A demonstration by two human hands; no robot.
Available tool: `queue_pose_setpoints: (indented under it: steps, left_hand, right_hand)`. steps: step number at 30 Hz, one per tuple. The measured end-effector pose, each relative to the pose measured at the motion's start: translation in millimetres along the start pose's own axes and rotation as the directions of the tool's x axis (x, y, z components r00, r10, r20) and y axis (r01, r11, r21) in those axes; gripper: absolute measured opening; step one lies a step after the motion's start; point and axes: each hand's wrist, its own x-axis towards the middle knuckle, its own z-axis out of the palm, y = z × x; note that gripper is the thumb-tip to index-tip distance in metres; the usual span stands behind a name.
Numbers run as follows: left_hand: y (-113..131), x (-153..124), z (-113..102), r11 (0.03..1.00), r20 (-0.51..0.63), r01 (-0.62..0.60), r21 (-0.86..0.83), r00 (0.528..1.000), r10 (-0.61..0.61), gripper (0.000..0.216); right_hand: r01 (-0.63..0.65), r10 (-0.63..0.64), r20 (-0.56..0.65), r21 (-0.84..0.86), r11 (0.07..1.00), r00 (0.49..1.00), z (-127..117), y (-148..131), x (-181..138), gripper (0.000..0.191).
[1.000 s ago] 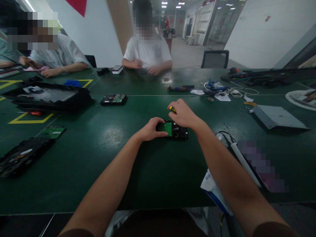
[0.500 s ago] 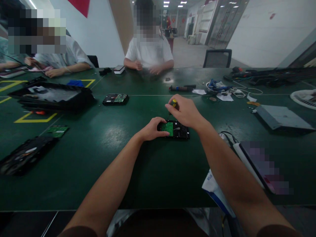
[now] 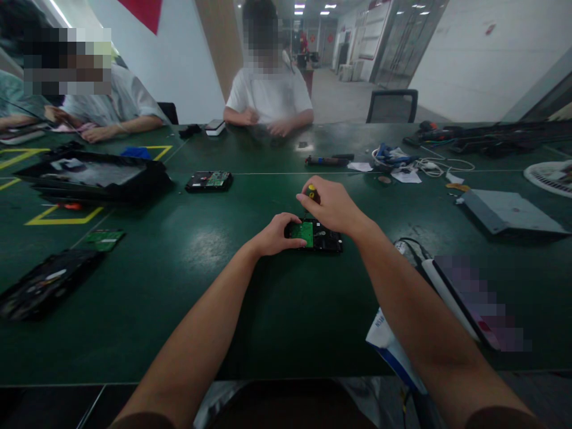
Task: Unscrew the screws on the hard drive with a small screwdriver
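A hard drive (image 3: pixel 328 239) lies flat on the green table, its green circuit board (image 3: pixel 305 232) facing up. My left hand (image 3: pixel 277 233) grips the drive's left end, thumb on the near side and fingers on the far side. Above the board, my right hand (image 3: pixel 328 201) is closed around a screwdriver (image 3: pixel 311 192) with a yellow and black handle. The screwdriver stands nearly upright, its shaft pointing down at the far edge of the board; I cannot make out whether the tip touches a screw.
Another hard drive (image 3: pixel 208 181) lies further back left, near a black tray (image 3: pixel 93 179). At left sit a black part (image 3: pixel 49 286) and a loose circuit board (image 3: pixel 105 239). A metal box (image 3: pixel 512 211) and a phone-like device (image 3: pixel 469 298) are on the right. Two people sit across and left.
My right hand and the screwdriver have dropped slightly and shifted a little left. My left hand and the hard drive stay in place.
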Motion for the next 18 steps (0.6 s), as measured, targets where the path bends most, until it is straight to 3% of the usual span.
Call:
queue_pose_setpoints:
  steps: [18]
  left_hand:
    - [-0.3,-0.4,-1.4,1.0,0.021,0.009,-0.01,1.0,-0.009,0.072]
  right_hand:
    - [-0.013,0.013,0.006,-0.014,1.0,1.0,-0.9,0.0,0.1,0.023]
